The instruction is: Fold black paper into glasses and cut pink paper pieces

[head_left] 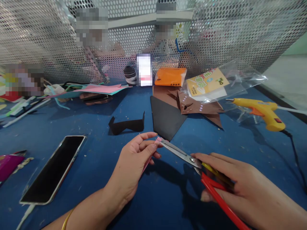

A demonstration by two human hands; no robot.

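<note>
My left hand pinches a small pink piece of paper between thumb and fingers; most of the paper is hidden by the hand. My right hand is closed round the red and yellow handles of a pair of scissors. The scissor tips meet the pink paper at my left fingertips, and the blades look nearly together. Just beyond lie a black paper piece shaped like glasses with upturned ends and a black sheet. Brown cut paper with small pale marks sits behind them.
On the blue table, a phone on a cable lies left. A yellow glue gun is at right. Along the perforated metal panel stand a lit phone, an orange pack and a thread spool; coloured sheets lie left.
</note>
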